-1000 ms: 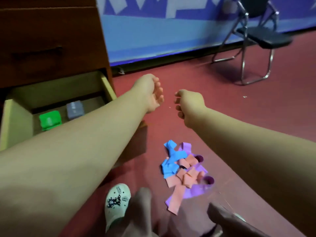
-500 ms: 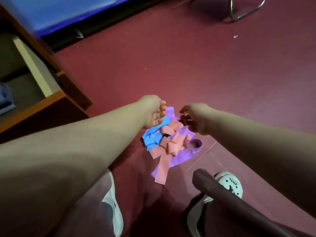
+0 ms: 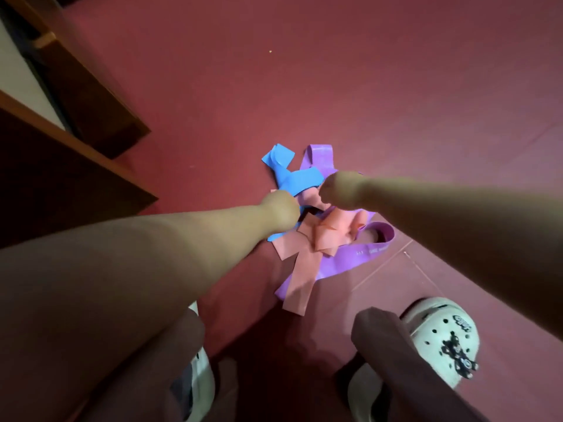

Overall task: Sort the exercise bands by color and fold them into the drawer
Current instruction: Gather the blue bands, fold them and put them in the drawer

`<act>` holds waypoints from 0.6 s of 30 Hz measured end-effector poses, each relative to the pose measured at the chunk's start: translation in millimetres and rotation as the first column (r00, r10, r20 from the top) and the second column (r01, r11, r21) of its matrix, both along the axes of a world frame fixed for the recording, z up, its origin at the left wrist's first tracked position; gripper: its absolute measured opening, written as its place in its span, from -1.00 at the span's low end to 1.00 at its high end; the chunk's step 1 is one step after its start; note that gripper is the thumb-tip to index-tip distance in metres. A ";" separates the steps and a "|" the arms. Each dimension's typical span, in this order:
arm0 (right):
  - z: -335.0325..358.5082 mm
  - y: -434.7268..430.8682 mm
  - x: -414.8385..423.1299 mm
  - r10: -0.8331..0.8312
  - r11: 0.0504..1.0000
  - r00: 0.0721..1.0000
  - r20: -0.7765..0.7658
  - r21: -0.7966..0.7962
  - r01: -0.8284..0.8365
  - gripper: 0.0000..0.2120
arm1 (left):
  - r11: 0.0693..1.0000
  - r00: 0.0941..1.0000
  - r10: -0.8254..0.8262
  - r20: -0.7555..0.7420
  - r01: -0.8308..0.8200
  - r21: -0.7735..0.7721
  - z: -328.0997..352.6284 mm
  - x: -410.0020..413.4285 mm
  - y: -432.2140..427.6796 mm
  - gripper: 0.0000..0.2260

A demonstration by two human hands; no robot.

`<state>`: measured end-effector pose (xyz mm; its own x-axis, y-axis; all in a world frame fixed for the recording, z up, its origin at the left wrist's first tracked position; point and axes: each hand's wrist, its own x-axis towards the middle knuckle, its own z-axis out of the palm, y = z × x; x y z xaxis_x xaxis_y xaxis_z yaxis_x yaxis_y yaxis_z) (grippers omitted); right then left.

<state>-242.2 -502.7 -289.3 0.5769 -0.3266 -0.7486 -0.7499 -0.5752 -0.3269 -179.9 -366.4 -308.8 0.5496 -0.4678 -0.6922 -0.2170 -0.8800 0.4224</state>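
A tangled pile of exercise bands lies on the red floor: a blue band (image 3: 300, 178) at the far left, a purple band (image 3: 320, 157) underneath, and pink bands (image 3: 303, 269) on top at the near side. Both my hands reach down into the pile. My left hand (image 3: 281, 208) is at the blue band's near end. My right hand (image 3: 338, 190) sits over the pink and purple bands. The backs of both hands hide their fingers. The open wooden drawer (image 3: 76, 138) juts out at the left, with only its rim and side in view.
The dark wooden cabinet (image 3: 91, 95) stands behind the drawer at the upper left. My two white clogs (image 3: 441, 330) (image 3: 201, 376) stand on the floor at the near side of the pile, with my knees over them. Red floor stretches beyond the bands.
My view tipped further down and both hands dropped from above the pile into it. The left hand went to the blue band, the right to the pink and purple ones.
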 end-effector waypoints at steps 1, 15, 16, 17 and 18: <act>-8.6 2.0 1.1 -0.002 1.000 1.000 0.024 -0.009 0.002 -0.71 | 0.999 0.997 -0.032 0.067 0.032 0.000 -9.0 3.5 1.4 -0.72; -63.9 29.9 -6.9 0.194 0.980 0.941 0.278 -0.095 -0.174 -0.59 | 0.898 0.905 -0.422 0.051 0.410 0.161 -37.0 12.5 27.9 -0.52; -65.4 29.3 -7.1 0.197 0.980 0.940 0.277 -0.095 -0.177 -0.59 | 0.906 0.912 -0.408 0.053 0.396 0.150 -37.0 13.3 27.8 -0.53; -64.9 29.3 -7.3 0.197 0.979 0.938 0.286 -0.098 -0.176 -0.61 | 0.920 0.922 -0.382 0.068 0.372 0.122 -38.6 14.8 28.8 -0.54; -65.1 29.0 -7.0 0.184 0.982 0.935 0.304 -0.097 -0.161 -0.63 | 0.941 0.940 -0.333 0.077 0.327 0.083 -41.2 17.1 29.9 -0.57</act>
